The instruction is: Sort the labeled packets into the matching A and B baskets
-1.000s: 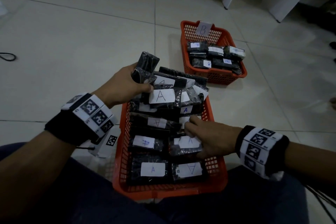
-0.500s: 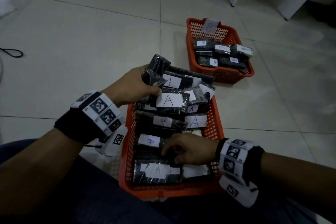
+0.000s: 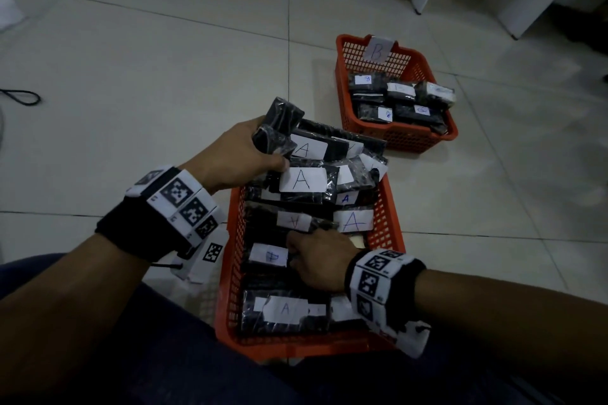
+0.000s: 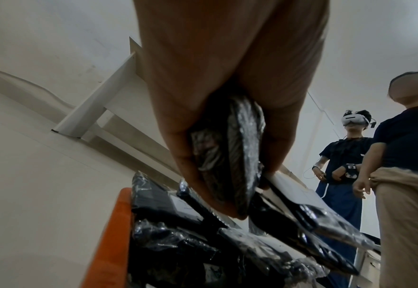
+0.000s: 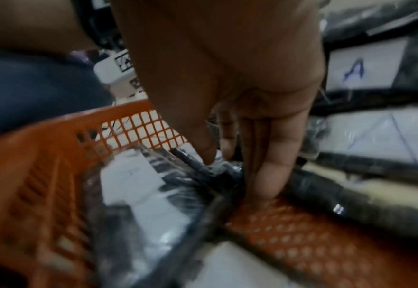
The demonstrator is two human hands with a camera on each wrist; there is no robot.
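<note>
The near basket sits on the tile floor right in front of the person's lap, stuffed with black plastic-wrapped packets. Most of the white labels read A, though one by the left wall is turned so the letter is hard to read, and the packets lower in the pile are covered by the ones on top.

The left hand is over the far-left corner of that basket, fingers and thumb curled tight around a couple of dark packets. From the left wrist camera you only see their wrinkled edges squeezed between thumb and fingers, so no label shows there.

The right hand is down in the middle of the same basket. The right wrist view is blurry, but the fingers point down, pretty much straight, into a gap between packets, tips near the mesh bottom. I can't tell if the thumb has pinched anything.

The B basket is beyond the near basket, off to its right and apart from it, with a paper B tag on its far wall and a handful of packets inside; those small labels are too tiny to read for sure.

Two people stand in the background of the left wrist view.
</note>
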